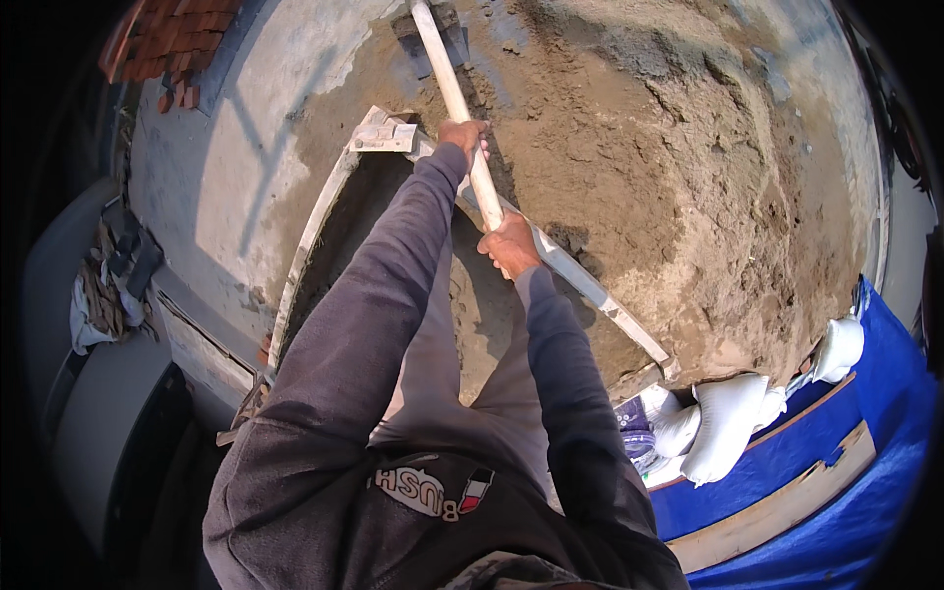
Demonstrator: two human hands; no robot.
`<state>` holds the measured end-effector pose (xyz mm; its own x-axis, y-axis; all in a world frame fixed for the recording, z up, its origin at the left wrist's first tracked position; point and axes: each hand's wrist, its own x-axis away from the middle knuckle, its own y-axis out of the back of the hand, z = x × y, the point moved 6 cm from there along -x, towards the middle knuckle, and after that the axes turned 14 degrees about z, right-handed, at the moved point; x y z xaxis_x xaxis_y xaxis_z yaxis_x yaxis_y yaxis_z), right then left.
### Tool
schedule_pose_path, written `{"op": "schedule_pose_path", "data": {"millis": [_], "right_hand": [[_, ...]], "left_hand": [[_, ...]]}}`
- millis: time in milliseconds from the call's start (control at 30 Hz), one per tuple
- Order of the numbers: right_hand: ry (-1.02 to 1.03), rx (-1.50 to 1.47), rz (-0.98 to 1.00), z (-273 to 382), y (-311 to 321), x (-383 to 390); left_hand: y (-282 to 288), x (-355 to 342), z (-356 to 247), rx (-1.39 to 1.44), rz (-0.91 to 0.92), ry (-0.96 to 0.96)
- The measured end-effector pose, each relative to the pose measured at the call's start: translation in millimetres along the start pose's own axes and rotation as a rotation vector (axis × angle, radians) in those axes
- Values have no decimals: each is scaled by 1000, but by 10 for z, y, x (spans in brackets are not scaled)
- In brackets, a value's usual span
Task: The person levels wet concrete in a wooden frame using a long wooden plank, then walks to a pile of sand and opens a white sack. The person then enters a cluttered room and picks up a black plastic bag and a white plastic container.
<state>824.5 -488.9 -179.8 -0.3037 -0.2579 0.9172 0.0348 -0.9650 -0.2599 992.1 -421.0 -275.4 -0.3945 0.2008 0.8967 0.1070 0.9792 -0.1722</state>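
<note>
I hold a long pale wooden handle (445,74) with both hands. Its upper end reaches a flat dark metal blade (454,54) on damp grey-brown sand or mortar (688,197). My left hand (464,140) is closed round the handle higher up. My right hand (509,246) grips it lower down, nearer my body. Under and beside the handle, a pale straight board (600,295) runs diagonally toward the lower right. It meets a flat bracket (383,138) at a corner, from which a second strip (305,246) runs down past my left arm.
Stacked red bricks (172,39) are at the upper left beside pale concrete (256,79). A heap of sacks and scraps (108,285) lies at the left. White sacks (718,428) sit at the lower right by a blue tarpaulin (836,501) with wooden planks (767,501).
</note>
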Motion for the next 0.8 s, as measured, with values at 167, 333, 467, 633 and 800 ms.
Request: {"op": "schedule_pose_path", "data": {"millis": [167, 333, 467, 633, 800], "right_hand": [[180, 175, -55, -422, -126, 250], [83, 59, 0, -750, -313, 626], [124, -28, -21, -973, -403, 676], [207, 3, -38, -1075, -532, 710], [209, -27, -78, -1078, -474, 690]], "left_hand": [[98, 339, 464, 5, -55, 179], [64, 681, 814, -97, -112, 204], [6, 822, 997, -172, -67, 229], [-27, 903, 943, -224, 0, 203], [-199, 1014, 749, -282, -21, 170]]}}
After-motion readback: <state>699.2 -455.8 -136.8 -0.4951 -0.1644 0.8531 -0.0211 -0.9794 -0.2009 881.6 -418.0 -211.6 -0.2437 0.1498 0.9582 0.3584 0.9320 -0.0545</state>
